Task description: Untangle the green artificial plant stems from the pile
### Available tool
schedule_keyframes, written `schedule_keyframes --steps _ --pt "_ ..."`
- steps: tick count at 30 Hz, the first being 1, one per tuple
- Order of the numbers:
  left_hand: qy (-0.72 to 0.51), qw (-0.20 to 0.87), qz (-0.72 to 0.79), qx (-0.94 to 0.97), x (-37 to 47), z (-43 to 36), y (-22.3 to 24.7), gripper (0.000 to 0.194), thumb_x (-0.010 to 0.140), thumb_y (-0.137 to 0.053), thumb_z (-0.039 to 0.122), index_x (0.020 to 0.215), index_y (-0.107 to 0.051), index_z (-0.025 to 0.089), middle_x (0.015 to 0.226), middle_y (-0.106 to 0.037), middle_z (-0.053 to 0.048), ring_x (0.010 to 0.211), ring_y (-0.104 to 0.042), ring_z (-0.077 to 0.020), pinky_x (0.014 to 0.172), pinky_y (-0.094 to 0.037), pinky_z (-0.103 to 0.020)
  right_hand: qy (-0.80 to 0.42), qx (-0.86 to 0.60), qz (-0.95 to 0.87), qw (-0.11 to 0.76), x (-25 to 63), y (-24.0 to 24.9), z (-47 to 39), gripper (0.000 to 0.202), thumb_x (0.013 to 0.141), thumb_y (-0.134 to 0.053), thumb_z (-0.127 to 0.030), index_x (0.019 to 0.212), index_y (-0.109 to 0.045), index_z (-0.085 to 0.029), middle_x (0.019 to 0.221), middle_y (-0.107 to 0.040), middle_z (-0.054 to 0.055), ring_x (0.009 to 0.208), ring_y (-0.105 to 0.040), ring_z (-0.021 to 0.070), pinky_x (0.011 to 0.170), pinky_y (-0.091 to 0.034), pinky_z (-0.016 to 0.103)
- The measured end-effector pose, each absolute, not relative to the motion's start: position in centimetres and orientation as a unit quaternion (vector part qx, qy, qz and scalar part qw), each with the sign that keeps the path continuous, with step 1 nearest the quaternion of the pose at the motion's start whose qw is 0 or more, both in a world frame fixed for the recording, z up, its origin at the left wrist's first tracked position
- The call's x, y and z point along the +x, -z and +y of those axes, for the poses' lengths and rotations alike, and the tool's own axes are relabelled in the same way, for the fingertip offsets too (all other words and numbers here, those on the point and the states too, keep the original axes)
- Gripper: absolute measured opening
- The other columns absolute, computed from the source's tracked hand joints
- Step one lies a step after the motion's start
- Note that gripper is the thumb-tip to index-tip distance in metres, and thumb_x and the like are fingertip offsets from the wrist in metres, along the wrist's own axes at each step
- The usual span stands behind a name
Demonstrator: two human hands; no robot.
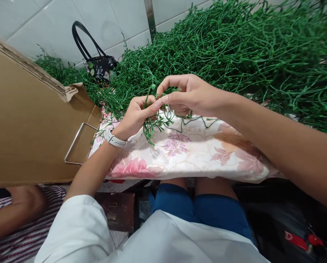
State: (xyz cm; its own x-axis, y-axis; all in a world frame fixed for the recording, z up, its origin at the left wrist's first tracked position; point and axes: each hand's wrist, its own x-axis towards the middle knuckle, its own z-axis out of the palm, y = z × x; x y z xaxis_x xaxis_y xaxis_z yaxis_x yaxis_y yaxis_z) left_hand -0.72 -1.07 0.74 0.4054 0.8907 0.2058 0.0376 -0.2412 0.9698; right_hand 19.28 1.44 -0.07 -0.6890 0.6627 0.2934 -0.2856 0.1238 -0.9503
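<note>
Green artificial plant stems (149, 128) hang from my left hand (140, 112), whose thumb and fingers are closed round them. My right hand (186, 95) meets it at the fingertips, thumb and forefinger pinched at the same stems. What exactly lies between the right fingertips is too small to make out. Both hands hover over a floral tablecloth (177, 160). Just behind them rises a big tangled heap of green plastic stems (223, 54). A few thin green strands (181, 126) lie on the cloth below my right hand.
A cardboard box (29, 120) stands at the left, with a metal wire frame (75, 142) beside it. Behind the heap, a black patterned handbag (101, 67) leans near the tiled wall (103, 22). Another person's arm (21, 212) shows at lower left.
</note>
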Motion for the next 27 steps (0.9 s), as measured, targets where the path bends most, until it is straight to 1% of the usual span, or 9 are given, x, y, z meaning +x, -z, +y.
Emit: schedule_keyframes --steps 5,9,12,15,19,21,23,26,27 --pt "-0.393 0.535 0.362 0.654 -1.1 -1.0 -0.9 0.063 0.065 -0.092 0.066 0.056 -0.058 0.014 0.054 -0.051 0.003 0.046 -0.042 -0.0037 0.046 -0.032 -0.021 -0.631 -0.107 -0.681 0.357 19.4 0.8 2.4 0.033 0.095 -0.08 -0.04 0.104 -0.061 -0.015 0.055 -0.041 -0.012 0.043 -0.03 0.0032 0.04 -0.021 0.02" --pt "-0.367 0.554 0.343 0.664 -1.3 -0.8 -0.6 0.061 0.069 -0.091 0.065 0.056 -0.06 0.014 0.051 -0.046 0.003 0.046 -0.041 -0.0038 0.047 -0.032 -0.021 -0.634 -0.069 -0.689 0.344 19.2 1.2 2.8 0.04 0.092 -0.083 -0.047 0.101 -0.061 -0.015 0.058 -0.048 -0.01 0.042 -0.031 0.0027 0.039 -0.019 0.021" --pt "-0.356 0.554 0.331 0.676 -1.3 -0.6 -0.3 0.062 0.067 -0.091 0.066 0.056 -0.061 0.013 0.055 -0.051 0.002 0.047 -0.041 -0.0036 0.048 -0.033 -0.022 -0.639 -0.066 -0.683 0.349 19.2 0.9 2.7 0.038 0.093 -0.082 -0.046 0.096 -0.059 -0.016 0.057 -0.047 -0.01 0.043 -0.029 0.0028 0.04 -0.019 0.021" --pt "-0.356 0.548 0.342 0.675 -1.1 -0.7 -0.1 0.061 0.067 -0.091 0.067 0.058 -0.063 0.013 0.057 -0.055 0.0 0.049 -0.043 -0.0048 0.048 -0.033 -0.023 -0.636 -0.086 -0.668 0.377 19.8 -0.4 2.4 0.034 0.094 -0.08 -0.042 0.092 -0.056 -0.019 0.054 -0.041 -0.012 0.043 -0.025 0.0041 0.041 -0.019 0.021" --pt "-0.368 0.561 0.37 0.642 -0.8 -0.8 -0.2 0.056 0.076 -0.083 0.069 0.069 -0.074 0.014 0.048 -0.035 0.006 0.045 -0.035 -0.0056 0.049 -0.032 -0.024 -0.595 -0.153 -0.63 0.475 21.8 -3.1 2.3 0.024 0.095 -0.071 -0.028 0.086 -0.05 -0.022 0.052 -0.032 -0.013 0.042 -0.02 0.0064 0.041 -0.017 0.024" --pt "-0.38 0.573 0.38 0.619 -0.7 -0.7 -0.3 0.052 0.076 -0.085 0.066 0.071 -0.075 0.015 0.048 -0.032 0.007 0.046 -0.032 -0.0055 0.049 -0.032 -0.024 -0.533 -0.208 -0.602 0.558 23.2 -4.3 2.7 0.019 0.094 -0.062 -0.018 0.083 -0.047 -0.023 0.052 -0.033 -0.012 0.043 -0.019 0.0077 0.043 -0.016 0.026" --pt "-0.391 0.584 0.382 0.6 -0.6 -0.6 -0.4 0.047 0.075 -0.088 0.061 0.073 -0.076 0.015 0.05 -0.035 0.007 0.047 -0.033 -0.0057 0.049 -0.032 -0.023 -0.43 -0.277 -0.595 0.619 24.7 -5.0 3.5 0.02 0.092 -0.055 -0.012 0.08 -0.045 -0.024 0.054 -0.035 -0.01 0.046 -0.024 0.0092 0.045 -0.019 0.028" --pt "-0.395 0.609 0.381 0.573 -0.7 -0.5 -0.5 0.035 0.074 -0.089 0.048 0.079 -0.079 0.014 0.053 -0.037 0.006 0.049 -0.034 -0.0059 0.049 -0.03 -0.022 -0.215 -0.375 -0.641 0.634 26.7 -4.9 5.0 0.023 0.092 -0.056 -0.008 0.079 -0.045 -0.024 0.067 -0.033 -0.007 0.06 -0.031 0.0104 0.062 -0.029 0.029" --pt "-0.394 0.617 0.382 0.565 -0.7 -0.5 -0.5 0.03 0.073 -0.088 0.043 0.081 -0.08 0.014 0.054 -0.038 0.006 0.05 -0.034 -0.0059 0.049 -0.03 -0.022 -0.141 -0.419 -0.642 0.626 27.1 -4.6 5.5 0.021 0.091 -0.056 -0.006 0.081 -0.048 -0.022 0.071 -0.036 -0.006 0.065 -0.033 0.011 0.069 -0.031 0.029"
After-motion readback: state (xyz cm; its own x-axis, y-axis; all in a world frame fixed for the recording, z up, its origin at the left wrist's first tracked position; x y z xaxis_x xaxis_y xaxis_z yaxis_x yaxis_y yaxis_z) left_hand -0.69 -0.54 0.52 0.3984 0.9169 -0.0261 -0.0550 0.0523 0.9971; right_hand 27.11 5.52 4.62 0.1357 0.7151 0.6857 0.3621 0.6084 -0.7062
